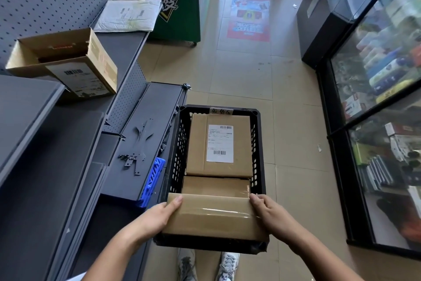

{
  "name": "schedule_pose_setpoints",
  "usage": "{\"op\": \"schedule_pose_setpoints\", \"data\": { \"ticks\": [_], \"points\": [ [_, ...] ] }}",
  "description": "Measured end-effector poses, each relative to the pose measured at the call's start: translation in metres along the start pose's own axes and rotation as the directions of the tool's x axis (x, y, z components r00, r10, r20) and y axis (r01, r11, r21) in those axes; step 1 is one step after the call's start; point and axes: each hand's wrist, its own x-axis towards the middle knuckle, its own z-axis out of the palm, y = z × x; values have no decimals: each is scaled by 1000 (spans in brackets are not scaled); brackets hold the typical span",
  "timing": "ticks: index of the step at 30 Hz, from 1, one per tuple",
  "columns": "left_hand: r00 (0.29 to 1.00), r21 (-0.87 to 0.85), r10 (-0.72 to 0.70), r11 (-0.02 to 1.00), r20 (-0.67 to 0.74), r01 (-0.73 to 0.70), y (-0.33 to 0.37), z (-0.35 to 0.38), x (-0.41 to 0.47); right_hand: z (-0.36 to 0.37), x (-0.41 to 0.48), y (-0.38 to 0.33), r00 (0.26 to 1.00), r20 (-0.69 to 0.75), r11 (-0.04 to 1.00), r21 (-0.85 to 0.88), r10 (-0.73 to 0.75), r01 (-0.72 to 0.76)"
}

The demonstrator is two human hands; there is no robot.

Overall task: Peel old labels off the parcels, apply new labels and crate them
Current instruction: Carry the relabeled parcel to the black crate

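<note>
both hands, the left hand (159, 214) and right hand (271, 214), hold the brown parcel (214, 219) by its ends over the near end of the black crate (175, 144) (two parcels sit inside). keep it flat and lower it slowly.

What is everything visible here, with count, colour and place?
crate: one, black, on the floor beside the shelf
labelled parcel: one, brown with a white label, far end of the crate
middle parcel: one, brown, in the crate, partly hidden
held parcel: one, brown, over the crate's near end
open box: one, brown, on the shelf, left
padded mailer: one, white, on the shelf, far left
brackets: several, grey, on the shelf near the crate
shelf: one, grey, left
display cabinet: one, glass with black frame, right
left hand: grips the held parcel's left end
right hand: grips its right end
</note>
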Motion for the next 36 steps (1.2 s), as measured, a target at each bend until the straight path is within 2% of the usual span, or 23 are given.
{"op": "schedule_pose_setpoints", "data": {
  "ticks": [6,10,16,24,29,36],
  "points": [
    [1000,17,26,1000,0,-26,-13,25,19,19,29,42,993,-61,988,121,99,-91],
    [998,47,31,998,-50,-29,-21,37,32,32,42,55,986,-56,966,218,158,-142],
    [996,60,34,998,-86,-29,-36,47,57,40,54,63,982,12,949,254,187,-184],
    [991,86,-24,996,-134,36,-61,58,88,57,74,79,984,24,972,152,179,-181],
    [979,127,-75,987,-191,101,-78,62,108,68,85,83,983,-24,980,90,181,-178],
    [948,246,-83,955,-308,163,-67,73,113,77,93,78,979,-103,984,-17,177,-180]
  ]
}}
